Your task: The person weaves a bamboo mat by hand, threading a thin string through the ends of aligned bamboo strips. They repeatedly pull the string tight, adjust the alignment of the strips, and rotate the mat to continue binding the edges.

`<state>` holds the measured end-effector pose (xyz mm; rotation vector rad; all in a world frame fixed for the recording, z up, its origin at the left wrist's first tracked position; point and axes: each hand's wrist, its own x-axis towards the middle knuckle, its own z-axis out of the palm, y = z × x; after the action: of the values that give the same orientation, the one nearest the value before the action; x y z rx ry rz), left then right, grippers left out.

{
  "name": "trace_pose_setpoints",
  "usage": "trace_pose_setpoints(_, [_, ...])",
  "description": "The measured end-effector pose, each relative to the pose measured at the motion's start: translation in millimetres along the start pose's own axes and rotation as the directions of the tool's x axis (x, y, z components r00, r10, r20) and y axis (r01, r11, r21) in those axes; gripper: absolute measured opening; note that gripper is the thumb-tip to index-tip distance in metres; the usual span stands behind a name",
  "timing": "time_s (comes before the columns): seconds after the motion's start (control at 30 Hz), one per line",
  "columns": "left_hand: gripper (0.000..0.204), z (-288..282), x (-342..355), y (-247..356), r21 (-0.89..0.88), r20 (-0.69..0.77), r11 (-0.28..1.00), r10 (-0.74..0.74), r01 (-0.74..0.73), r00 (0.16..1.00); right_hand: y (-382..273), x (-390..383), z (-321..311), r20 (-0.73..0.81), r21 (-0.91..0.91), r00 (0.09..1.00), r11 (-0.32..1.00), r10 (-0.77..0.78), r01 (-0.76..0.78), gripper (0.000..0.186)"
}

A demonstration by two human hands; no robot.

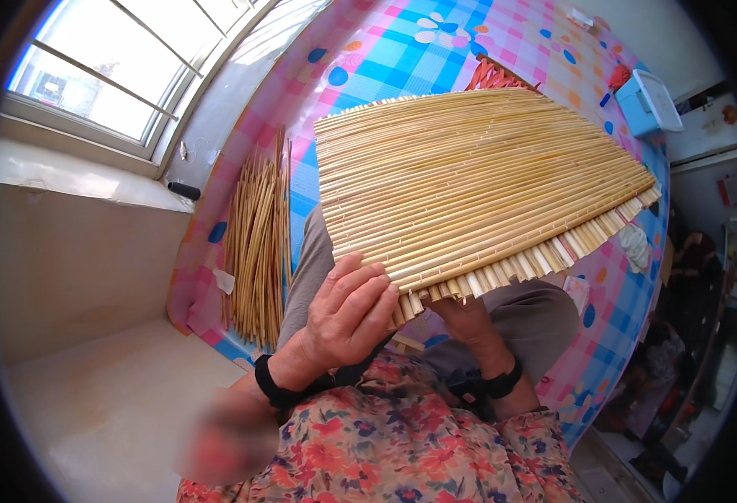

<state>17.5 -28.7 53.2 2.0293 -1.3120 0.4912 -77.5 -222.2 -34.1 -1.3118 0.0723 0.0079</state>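
Note:
A stiff mat (469, 180) of straw-coloured stalks, stitched together with light thread, is tilted up over my lap. Along its near edge, the cut ends (544, 256) of a second, crosswise layer of stalks stick out. My left hand (347, 310) is closed on the mat's near left corner, its fingers bent over the top face. Just to the right, my right hand (467, 323) reaches beneath the near edge; the mat hides its fingers. Black bands are round both wrists.
Loose stalks (255, 251) lie in a bundle to the left on the checked, flowered sheet (385, 63). Red strips (498, 74) show behind the mat. A blue box with a white lid (643, 105) stands at the far right. A barred window (108, 67) is at upper left.

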Motion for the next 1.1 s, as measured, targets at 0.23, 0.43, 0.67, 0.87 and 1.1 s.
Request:
trace_pose_setpoints(0.23, [0.028,4,-4,-4,-0.003,-0.043,1.0,-0.001,0.001,0.999,-7,4,13,-0.013,-0.225,0.983,0.958,-0.183,0.176,0.036])
trace_pose_setpoints(0.43, [0.029,2,-3,-2,-0.016,-0.045,1.0,-0.016,0.015,0.999,-1,11,19,-0.066,-0.12,0.977,0.974,-0.201,0.193,0.033])
trace_pose_setpoints(0.67, [0.029,1,-4,-1,-0.006,-0.02,1.0,-0.014,0.014,1.0,-6,3,9,-0.041,-0.001,0.999,1.0,-0.028,0.028,0.037])
trace_pose_setpoints(0.87, [0.031,2,-3,-1,-0.003,-0.028,1.0,-0.018,0.018,0.999,5,2,8,-0.025,0.092,0.999,0.995,-0.022,0.024,0.038])
trace_pose_setpoints(1.1, [0.029,3,-6,-3,0.0,-0.064,1.0,-0.023,0.023,0.998,-14,11,11,-0.007,-0.35,0.968,0.907,-0.252,0.234,0.025])
